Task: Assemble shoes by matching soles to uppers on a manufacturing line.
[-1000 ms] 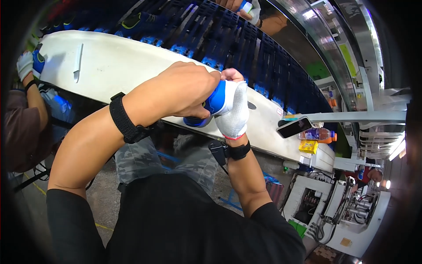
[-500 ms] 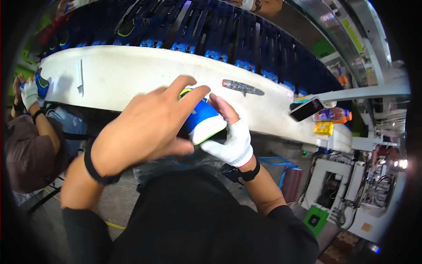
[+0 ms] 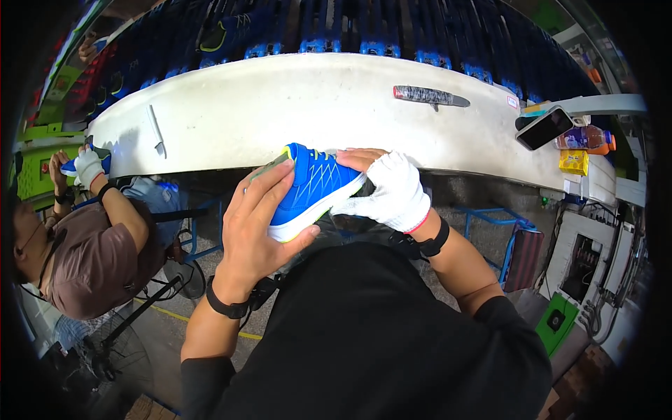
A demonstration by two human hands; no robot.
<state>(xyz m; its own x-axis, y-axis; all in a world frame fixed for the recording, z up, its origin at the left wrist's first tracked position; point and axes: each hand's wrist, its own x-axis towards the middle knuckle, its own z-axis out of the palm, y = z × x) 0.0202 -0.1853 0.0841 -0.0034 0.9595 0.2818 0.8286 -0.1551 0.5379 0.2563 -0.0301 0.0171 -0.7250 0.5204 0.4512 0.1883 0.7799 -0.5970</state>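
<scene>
A blue sneaker [image 3: 316, 183] with a white sole and yellow-green trim is held between my two hands, just off the near edge of the white bench [image 3: 280, 105]. My bare left hand [image 3: 253, 217] grips the heel end, fingers over the collar and thumb by the sole. At the toe, my right hand [image 3: 397, 192] wears a white glove with bare fingertips showing; its fingers lie over the top and its thumb is under the sole edge. The shoe's side with crossing pale lines faces up. Part of the toe is hidden by the right hand.
A knife with a wrapped handle [image 3: 428, 95] and a thin pale tool [image 3: 155, 130] lie on the bench. At right are a phone [image 3: 544, 130], a drink bottle [image 3: 588, 138] and a yellow box [image 3: 574, 162]. A co-worker [image 3: 105, 255] handles another shoe at left. A slatted conveyor [image 3: 350, 24] runs behind.
My left hand has moved from above the shoe to its heel end and closed on it. The sneaker has turned, showing its side. The whole view has shifted.
</scene>
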